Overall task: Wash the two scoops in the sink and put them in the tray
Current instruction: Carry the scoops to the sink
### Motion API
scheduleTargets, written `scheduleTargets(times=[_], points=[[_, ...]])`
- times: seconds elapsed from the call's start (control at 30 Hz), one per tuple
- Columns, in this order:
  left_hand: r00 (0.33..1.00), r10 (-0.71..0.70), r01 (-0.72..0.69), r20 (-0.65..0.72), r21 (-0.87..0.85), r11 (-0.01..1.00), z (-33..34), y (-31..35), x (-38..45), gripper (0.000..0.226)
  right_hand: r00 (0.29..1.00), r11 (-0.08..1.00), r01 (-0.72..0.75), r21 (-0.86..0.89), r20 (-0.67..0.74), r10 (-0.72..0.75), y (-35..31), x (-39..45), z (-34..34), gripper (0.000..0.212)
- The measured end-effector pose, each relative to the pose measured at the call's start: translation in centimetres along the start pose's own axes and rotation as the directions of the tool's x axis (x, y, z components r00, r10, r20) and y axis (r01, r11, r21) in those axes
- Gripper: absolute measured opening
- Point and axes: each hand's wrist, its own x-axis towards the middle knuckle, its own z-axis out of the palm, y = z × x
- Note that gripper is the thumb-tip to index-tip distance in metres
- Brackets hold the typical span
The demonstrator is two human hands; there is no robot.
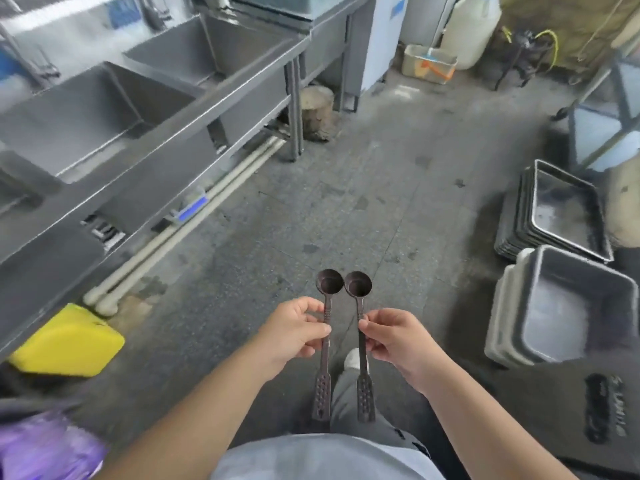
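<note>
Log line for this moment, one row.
left hand: holds left scoop | right hand: holds right scoop | sink: not reached | washing: not begun

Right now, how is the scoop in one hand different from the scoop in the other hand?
The left scoop is pinched by the left hand, while the right scoop is pinched by the right hand. The left scoop's bowl sits slightly higher in the picture than the right scoop's bowl. Otherwise they match: both are dark brown, with round bowls pointing away, long thin handles and flat perforated ends. The bowls nearly touch.
</note>
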Motion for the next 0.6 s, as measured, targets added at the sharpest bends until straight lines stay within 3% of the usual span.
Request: scheduleTargets(times=[0.33, 0.6], points=[[0.962, -0.031, -0.024, -0.273, -0.195, 0.981, -4.6, 8.0, 8.0, 0.022, 0.957, 0.979, 0.071, -0.191, 0.291, -0.013, -12.4, 15.5, -0.1, 0.017], [0.929, -0.034, -0.093, -0.368, -0.323, 0.942, -8.3, 14.5, 14.5, 0.020, 0.895, 0.954, 0.144, -0.261, 0.446, -0.013, -21.8, 25.3, 1.2, 0.025]])
